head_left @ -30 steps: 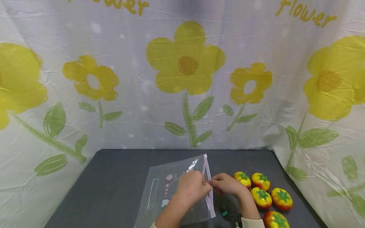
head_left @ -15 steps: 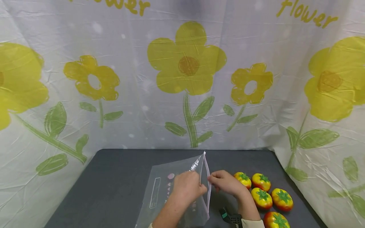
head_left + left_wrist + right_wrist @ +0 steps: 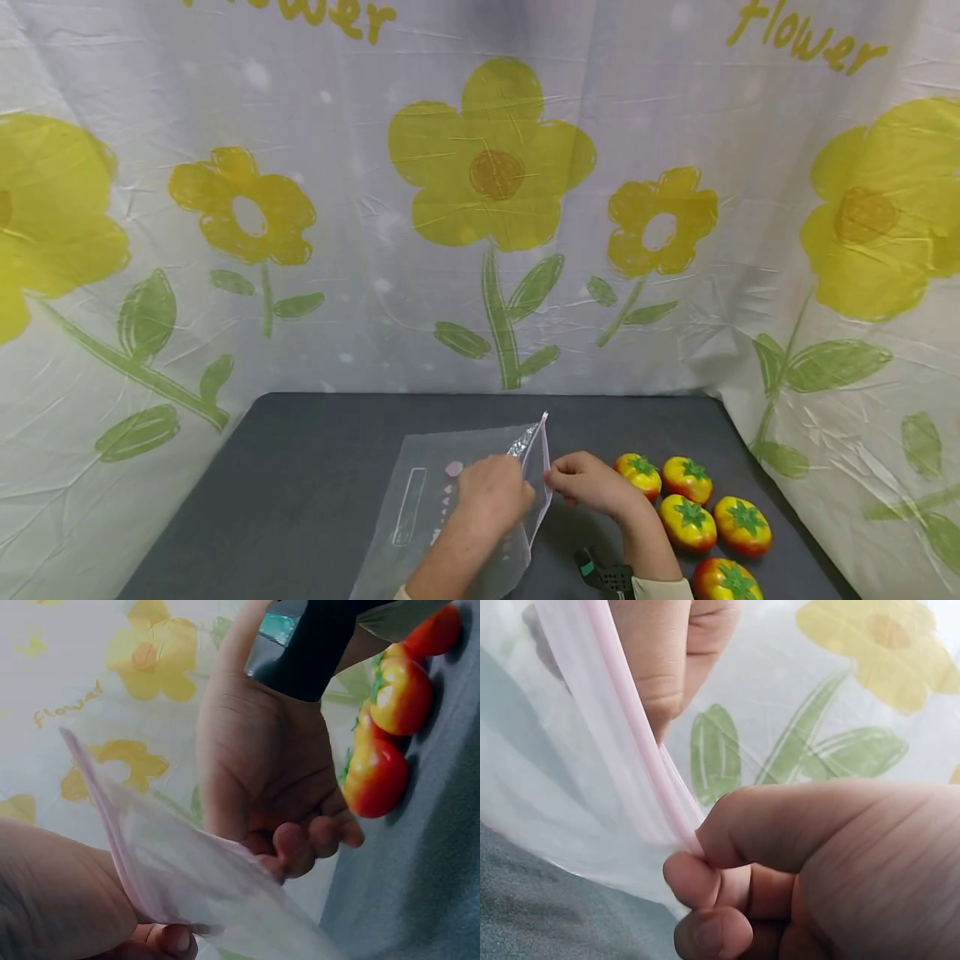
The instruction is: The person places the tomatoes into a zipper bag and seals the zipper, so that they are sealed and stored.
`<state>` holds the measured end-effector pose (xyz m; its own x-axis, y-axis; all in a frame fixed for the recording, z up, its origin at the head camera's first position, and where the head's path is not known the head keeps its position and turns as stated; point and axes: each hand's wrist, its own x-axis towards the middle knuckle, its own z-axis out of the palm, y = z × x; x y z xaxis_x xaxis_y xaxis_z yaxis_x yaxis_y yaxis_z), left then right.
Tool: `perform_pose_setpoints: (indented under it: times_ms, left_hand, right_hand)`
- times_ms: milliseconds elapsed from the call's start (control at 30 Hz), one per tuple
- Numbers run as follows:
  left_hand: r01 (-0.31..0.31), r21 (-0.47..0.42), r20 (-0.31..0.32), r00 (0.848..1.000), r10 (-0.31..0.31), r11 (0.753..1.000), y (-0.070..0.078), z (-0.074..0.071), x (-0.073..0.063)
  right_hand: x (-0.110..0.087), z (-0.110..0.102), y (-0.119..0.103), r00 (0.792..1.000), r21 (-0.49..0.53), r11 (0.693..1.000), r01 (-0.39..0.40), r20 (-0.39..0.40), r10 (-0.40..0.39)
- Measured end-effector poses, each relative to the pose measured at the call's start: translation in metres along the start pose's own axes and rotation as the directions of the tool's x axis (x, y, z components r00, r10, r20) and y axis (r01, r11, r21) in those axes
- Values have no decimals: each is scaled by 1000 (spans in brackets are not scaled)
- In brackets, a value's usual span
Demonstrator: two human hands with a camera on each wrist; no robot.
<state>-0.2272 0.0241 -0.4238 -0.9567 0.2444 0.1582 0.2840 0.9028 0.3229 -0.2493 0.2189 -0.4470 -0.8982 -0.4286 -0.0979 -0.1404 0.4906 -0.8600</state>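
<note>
A clear plastic zip bag (image 3: 412, 475) with pink print lies toward the left, its pink-edged mouth (image 3: 641, 731) raised and spread apart on the right. My left hand (image 3: 491, 492) pinches the near-left side of that mouth, fingers curled over the film; in the left wrist view the left hand (image 3: 60, 892) sits at the pink strip. Opposite it, my right hand (image 3: 588, 479) pinches the other edge. The right wrist view shows thumb and index finger of the right hand (image 3: 840, 855) closed on the strip, with the left hand (image 3: 656, 660) behind it. A gap opens between both edges.
Several yellow-and-red tomato-like fruits (image 3: 688, 523) with green star-shaped tops stand right of the right hand on the dark table (image 3: 247, 517). A dark wrist strap (image 3: 607, 575) is on the right wrist. A white flower-print curtain (image 3: 360, 317) hangs behind the table.
The bag's two edges, close together a second ago, have been pulled apart into an opening. The left hand has shifted slightly left; the right hand has barely moved. The fruits stay put.
</note>
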Motion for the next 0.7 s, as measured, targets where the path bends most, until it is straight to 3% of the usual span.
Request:
perform_pose_setpoints:
  times_ms: [200, 333, 467, 567, 700]
  left_hand:
    - [27, -15, -83, 996, -28, 1000, -8, -4, 3]
    - [40, -71, -154, 987, -50, 997, -19, -11, 3]
    - [59, -166, -194, 977, -91, 984, -30, -21, 1]
    - [70, -258, -208, 970, -127, 964, -38, -31, 0]
    - [84, -368, -203, 965, -168, 926, -46, -41, 1]
  right_hand:
    - [-1, 2, 2, 998, -84, 995, -59, -40, 56]
    - [-3, 5, 4, 987, -119, 982, -146, -87, 136]
    - [-5, 7, 5, 971, -89, 972, -217, -121, 206]
    - [-6, 8, 6, 968, -80, 971, -225, -129, 214]
    - [-3, 7, 3, 979, -94, 979, -181, -115, 170]
